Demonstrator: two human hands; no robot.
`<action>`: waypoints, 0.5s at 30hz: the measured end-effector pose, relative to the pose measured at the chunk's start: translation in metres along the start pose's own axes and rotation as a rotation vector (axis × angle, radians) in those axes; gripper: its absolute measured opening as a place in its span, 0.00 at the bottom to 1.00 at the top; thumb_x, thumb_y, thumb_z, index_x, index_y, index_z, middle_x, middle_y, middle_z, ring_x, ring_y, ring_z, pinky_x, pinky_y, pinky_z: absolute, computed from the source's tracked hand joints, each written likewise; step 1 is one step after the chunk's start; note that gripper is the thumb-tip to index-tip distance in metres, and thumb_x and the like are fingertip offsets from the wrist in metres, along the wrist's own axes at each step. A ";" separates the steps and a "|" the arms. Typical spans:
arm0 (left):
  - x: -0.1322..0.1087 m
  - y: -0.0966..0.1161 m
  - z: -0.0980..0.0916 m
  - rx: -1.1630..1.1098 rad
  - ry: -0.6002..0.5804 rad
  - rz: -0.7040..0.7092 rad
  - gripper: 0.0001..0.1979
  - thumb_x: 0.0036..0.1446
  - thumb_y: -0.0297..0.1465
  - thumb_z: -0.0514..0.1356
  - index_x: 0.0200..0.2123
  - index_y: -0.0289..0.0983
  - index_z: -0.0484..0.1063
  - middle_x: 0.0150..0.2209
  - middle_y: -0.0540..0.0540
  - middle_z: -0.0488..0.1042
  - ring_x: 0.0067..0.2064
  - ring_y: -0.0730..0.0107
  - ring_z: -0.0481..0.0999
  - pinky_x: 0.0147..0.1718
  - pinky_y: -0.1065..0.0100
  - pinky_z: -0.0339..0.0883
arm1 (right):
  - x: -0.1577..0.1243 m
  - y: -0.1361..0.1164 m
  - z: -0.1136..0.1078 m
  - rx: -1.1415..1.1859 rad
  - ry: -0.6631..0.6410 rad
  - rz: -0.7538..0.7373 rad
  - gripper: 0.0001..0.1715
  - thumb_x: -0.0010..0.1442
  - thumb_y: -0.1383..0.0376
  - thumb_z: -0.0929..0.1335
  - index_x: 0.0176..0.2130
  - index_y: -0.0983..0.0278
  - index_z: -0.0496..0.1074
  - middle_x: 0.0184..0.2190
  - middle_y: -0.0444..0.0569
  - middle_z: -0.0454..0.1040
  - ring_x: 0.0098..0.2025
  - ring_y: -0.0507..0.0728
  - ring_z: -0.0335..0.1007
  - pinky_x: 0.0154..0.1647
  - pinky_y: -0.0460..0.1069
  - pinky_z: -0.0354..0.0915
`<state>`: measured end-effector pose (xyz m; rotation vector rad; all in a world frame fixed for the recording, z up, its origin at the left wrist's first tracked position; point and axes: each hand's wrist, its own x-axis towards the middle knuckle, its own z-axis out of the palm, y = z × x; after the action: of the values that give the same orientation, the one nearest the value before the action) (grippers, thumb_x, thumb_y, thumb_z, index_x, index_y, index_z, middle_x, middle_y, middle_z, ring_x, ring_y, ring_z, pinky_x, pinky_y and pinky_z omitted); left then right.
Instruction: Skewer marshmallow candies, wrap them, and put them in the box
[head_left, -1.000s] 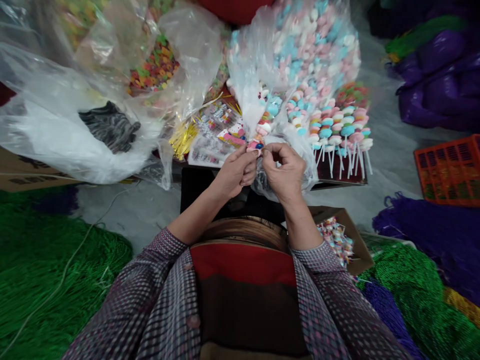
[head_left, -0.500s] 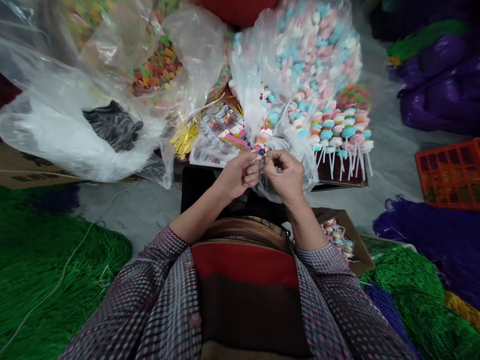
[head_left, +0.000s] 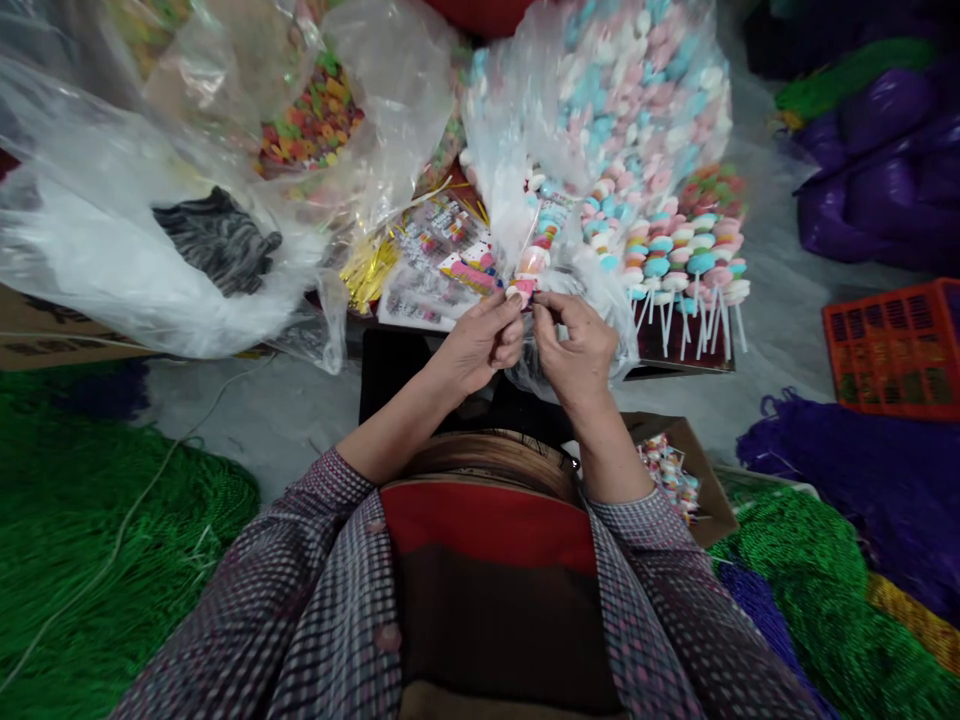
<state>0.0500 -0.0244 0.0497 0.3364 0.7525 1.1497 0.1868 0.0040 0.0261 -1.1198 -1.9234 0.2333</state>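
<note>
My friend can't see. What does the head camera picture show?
The left hand and right hand pinch a candy skewer. Behind it sit a clear bag of sweets and a row of skewers; green beads lie on the floor.

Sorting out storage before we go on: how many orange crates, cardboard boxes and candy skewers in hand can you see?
Orange crate: 1
Cardboard boxes: 2
Candy skewer, pinched between left hand and right hand: 1
Total: 4

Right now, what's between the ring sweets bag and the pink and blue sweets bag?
Gold twist ties and a pile of printed packets lie there, as the head camera shows.
</note>
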 end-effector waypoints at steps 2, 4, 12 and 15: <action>0.000 0.000 0.000 0.009 0.003 -0.003 0.12 0.67 0.33 0.62 0.32 0.38 0.63 0.17 0.61 0.61 0.14 0.87 0.56 0.14 0.78 0.45 | 0.000 -0.001 0.001 -0.027 0.009 -0.002 0.11 0.67 0.65 0.66 0.39 0.59 0.78 0.34 0.48 0.83 0.34 0.55 0.79 0.39 0.51 0.75; -0.001 0.000 0.000 0.019 0.002 0.004 0.12 0.67 0.33 0.61 0.32 0.38 0.63 0.17 0.61 0.61 0.14 0.86 0.56 0.15 0.78 0.45 | 0.002 -0.003 0.002 -0.037 0.022 -0.010 0.11 0.66 0.65 0.65 0.38 0.60 0.78 0.32 0.47 0.82 0.33 0.54 0.78 0.37 0.50 0.74; 0.000 -0.005 0.002 0.100 0.064 0.055 0.09 0.67 0.31 0.59 0.34 0.40 0.62 0.17 0.62 0.58 0.14 0.85 0.53 0.15 0.77 0.41 | 0.004 -0.005 0.000 -0.008 -0.006 0.007 0.09 0.66 0.65 0.66 0.38 0.60 0.77 0.31 0.47 0.79 0.32 0.54 0.75 0.36 0.51 0.71; 0.003 -0.007 0.001 0.144 0.119 0.123 0.05 0.65 0.29 0.62 0.38 0.40 0.66 0.18 0.62 0.57 0.15 0.85 0.52 0.15 0.77 0.40 | 0.007 -0.007 -0.005 0.005 -0.003 0.008 0.08 0.66 0.66 0.66 0.40 0.59 0.77 0.36 0.48 0.80 0.36 0.55 0.76 0.39 0.52 0.71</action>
<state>0.0558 -0.0245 0.0452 0.4430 0.9322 1.2419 0.1852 0.0037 0.0369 -1.1243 -1.9206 0.2444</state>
